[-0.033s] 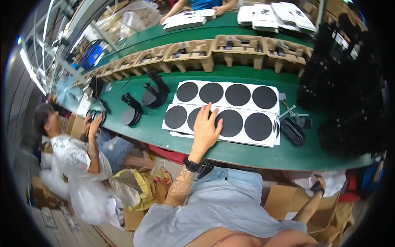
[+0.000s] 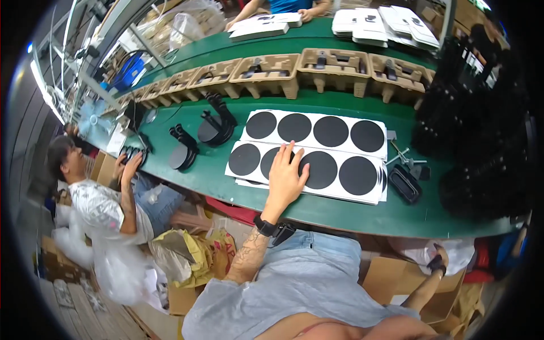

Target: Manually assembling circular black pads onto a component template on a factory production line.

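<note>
My left hand (image 2: 286, 178) lies with fingers spread on a white sheet of round black pads (image 2: 358, 175), partly covering one of the discs. Behind it, another such sheet (image 2: 331, 131) overlaps the pile. Down at the lower right, my right hand (image 2: 440, 259) reaches to a white plastic bag (image 2: 456, 255) above an open cardboard box (image 2: 391, 277). Its fingers are too small and partly hidden to read. To the right of the sheets lie a black oblong part (image 2: 405, 184) and some metal pieces (image 2: 403, 156).
Black bracket parts with round bases (image 2: 212, 130) stand left of the sheets. Brown moulded trays (image 2: 333, 63) line the green table (image 2: 272, 212). Black parts (image 2: 470, 141) are heaped at right. One co-worker (image 2: 96, 201) sits at left; another person's hands (image 2: 306, 14) are across the table.
The view has shifted slightly. My left hand stays on the sheet, and my right hand remains by the plastic bag.
</note>
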Available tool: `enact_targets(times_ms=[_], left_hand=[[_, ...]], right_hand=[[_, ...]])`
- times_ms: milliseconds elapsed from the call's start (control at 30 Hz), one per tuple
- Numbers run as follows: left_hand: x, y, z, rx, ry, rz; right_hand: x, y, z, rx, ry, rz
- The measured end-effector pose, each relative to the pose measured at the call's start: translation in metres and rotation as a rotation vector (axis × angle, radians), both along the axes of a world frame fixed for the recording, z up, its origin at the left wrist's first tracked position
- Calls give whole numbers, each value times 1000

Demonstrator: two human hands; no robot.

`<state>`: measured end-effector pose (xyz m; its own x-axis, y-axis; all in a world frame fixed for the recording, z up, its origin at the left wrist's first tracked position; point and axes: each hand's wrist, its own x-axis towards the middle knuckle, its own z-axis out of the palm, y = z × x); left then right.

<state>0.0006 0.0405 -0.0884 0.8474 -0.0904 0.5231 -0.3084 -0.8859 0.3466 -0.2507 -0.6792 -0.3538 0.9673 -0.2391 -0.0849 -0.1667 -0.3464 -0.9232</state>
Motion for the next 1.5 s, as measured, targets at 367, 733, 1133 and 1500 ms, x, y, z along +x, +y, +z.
enact_targets(times_ms=[367,733,1133,1500], left_hand=[[-3,-6,-10,-5,-30,-15],[6,3,-10,-4,-43,-29],[13,-21,-2,-109,-113,-25],[30,-35,3,-221,-151,-17]], right_hand=[[-36,58,55,-583,-392,-1115],[188,468,341,-411,-895,428],[286,468,324,-592,-668,758],[299,466,340,-672,-629,758]])
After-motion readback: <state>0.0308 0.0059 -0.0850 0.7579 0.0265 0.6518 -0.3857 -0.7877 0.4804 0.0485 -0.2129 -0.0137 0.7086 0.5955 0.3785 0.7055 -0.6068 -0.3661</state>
